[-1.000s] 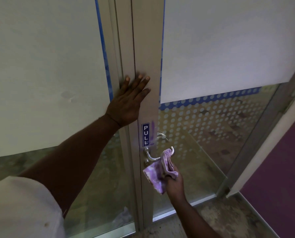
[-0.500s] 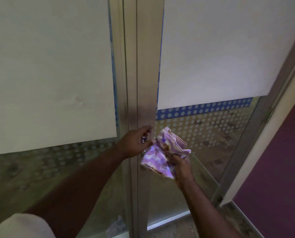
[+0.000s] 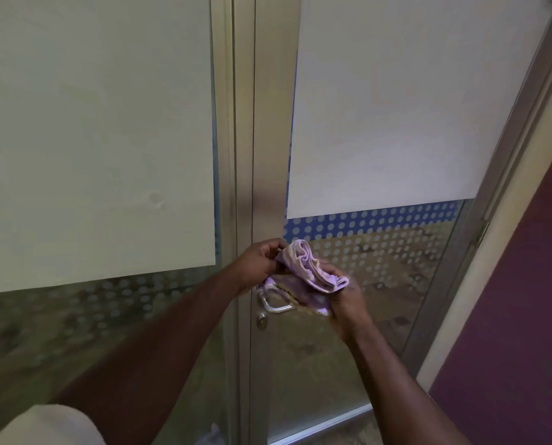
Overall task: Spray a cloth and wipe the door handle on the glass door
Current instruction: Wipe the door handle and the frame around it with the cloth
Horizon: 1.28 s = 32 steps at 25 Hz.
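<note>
A crumpled purple cloth (image 3: 306,271) is held between both hands in front of the glass door (image 3: 380,123). My left hand (image 3: 258,263) pinches its left end near the metal stile. My right hand (image 3: 345,300) grips its lower right part from below. The silver lever handle (image 3: 276,307) shows just beneath the cloth, with a round lock cylinder (image 3: 262,322) under it. The cloth is off the handle and hides the top of it. No spray bottle is in view.
The door's metal stile (image 3: 268,123) runs up the middle. White panels cover the upper glass (image 3: 91,123), with a dotted blue band (image 3: 364,224) below. A purple wall (image 3: 518,316) and a hinged frame (image 3: 480,232) stand at the right.
My left hand dropped from the stile down to the cloth and took hold of it. The cloth came off the handle and rose between both hands. The view shifted slightly upward.
</note>
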Each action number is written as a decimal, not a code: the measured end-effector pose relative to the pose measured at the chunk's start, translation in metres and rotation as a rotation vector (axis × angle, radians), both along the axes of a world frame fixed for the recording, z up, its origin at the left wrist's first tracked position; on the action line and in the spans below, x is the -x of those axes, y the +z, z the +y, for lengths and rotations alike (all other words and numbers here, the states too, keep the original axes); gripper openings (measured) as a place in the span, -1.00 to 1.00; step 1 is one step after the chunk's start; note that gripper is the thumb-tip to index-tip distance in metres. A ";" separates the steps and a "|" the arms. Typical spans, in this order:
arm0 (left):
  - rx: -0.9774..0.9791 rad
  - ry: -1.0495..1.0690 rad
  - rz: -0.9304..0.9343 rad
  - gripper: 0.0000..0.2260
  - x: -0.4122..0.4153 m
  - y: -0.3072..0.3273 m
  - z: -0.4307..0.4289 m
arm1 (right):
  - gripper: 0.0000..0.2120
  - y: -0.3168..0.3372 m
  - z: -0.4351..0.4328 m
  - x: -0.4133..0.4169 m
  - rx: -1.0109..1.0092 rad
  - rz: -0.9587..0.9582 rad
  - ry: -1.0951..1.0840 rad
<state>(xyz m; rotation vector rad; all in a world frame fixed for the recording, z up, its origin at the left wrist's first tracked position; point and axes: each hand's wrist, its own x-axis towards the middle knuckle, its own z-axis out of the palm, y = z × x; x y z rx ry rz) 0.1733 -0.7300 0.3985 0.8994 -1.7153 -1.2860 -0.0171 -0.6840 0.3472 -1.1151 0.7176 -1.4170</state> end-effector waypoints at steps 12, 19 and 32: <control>-0.238 -0.080 -0.070 -0.80 0.007 0.015 0.004 | -0.79 0.003 -0.002 0.009 0.002 0.124 -0.199; -0.042 0.089 -0.085 -0.67 0.002 0.010 0.000 | -0.22 -0.020 -0.006 0.011 -0.134 -0.338 -0.019; 0.406 0.414 -0.260 -0.70 -0.015 -0.001 -0.024 | -0.67 -0.045 -0.043 -0.018 -0.222 -0.292 -0.391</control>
